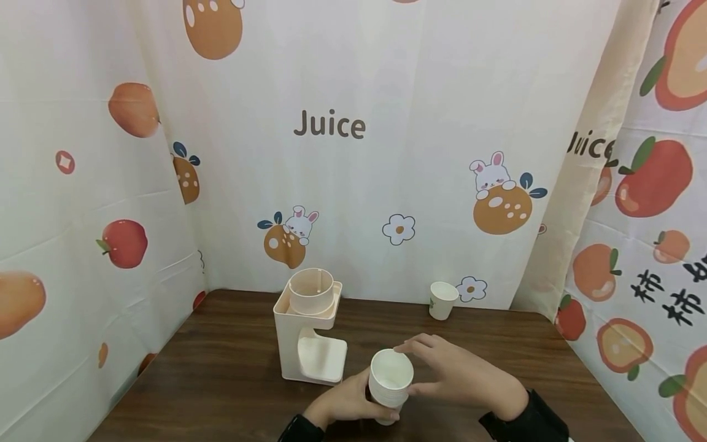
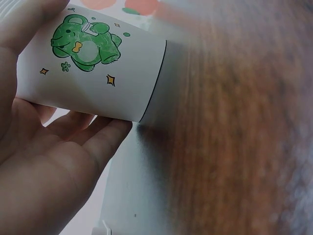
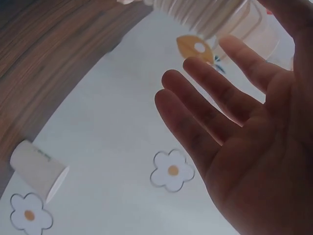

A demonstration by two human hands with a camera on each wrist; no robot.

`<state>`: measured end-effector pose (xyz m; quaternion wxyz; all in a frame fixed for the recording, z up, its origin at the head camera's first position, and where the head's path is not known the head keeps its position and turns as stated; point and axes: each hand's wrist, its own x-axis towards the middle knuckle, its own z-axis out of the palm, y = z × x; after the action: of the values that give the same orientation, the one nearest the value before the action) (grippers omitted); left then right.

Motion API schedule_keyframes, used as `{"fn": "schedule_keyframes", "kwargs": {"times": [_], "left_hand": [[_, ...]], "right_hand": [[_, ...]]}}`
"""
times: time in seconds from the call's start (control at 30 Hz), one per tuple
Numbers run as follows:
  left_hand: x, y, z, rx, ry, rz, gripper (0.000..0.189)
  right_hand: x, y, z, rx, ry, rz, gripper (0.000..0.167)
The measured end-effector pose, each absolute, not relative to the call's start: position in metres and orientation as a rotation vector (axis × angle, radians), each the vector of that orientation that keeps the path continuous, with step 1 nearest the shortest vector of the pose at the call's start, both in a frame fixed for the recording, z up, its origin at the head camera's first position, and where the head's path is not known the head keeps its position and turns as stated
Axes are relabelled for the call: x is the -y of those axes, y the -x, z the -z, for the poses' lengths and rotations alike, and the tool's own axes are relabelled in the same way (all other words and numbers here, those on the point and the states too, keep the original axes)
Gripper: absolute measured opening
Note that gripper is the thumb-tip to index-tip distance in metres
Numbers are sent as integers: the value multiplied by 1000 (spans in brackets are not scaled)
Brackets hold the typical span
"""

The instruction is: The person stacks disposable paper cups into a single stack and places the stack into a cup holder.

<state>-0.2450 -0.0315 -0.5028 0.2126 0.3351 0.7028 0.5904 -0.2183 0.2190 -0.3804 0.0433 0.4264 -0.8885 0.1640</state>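
A nested stack of white paper cups (image 1: 390, 376) stands slightly tilted near the front of the table. My left hand (image 1: 349, 396) grips the stack low down, fingers and thumb curled round it. In the left wrist view, the bottom cup (image 2: 100, 90) shows a green bear print. My right hand (image 1: 450, 373) is on the other side, its index finger and thumb by the rim of the top cup. Its fingers (image 3: 195, 105) are spread and fairly straight in the right wrist view, beside the ridged stacked rims (image 3: 203, 12). Whether a fingertip touches the rim is hard to tell.
Left of the stack stands a cream, coffee-maker-shaped appliance (image 1: 291, 347) with a round ring (image 1: 311, 301) on top and a flat base plate. One single paper cup (image 1: 442, 301) stands at the back right. Printed curtains (image 1: 353, 178) border the dark wooden table (image 1: 221, 362).
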Motion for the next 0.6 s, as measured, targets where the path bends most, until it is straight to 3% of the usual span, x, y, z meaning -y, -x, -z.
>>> {"fn": "schedule_keyframes", "kwargs": {"times": [0.37, 0.6], "left_hand": [[31, 245, 503, -2006, -898, -1623, 78], [31, 243, 502, -2066, -891, -1609, 78]], "right_hand": [[-240, 237, 389, 2871, -1134, -646, 50], [-252, 266, 401, 2894, -928, -726, 47]]}}
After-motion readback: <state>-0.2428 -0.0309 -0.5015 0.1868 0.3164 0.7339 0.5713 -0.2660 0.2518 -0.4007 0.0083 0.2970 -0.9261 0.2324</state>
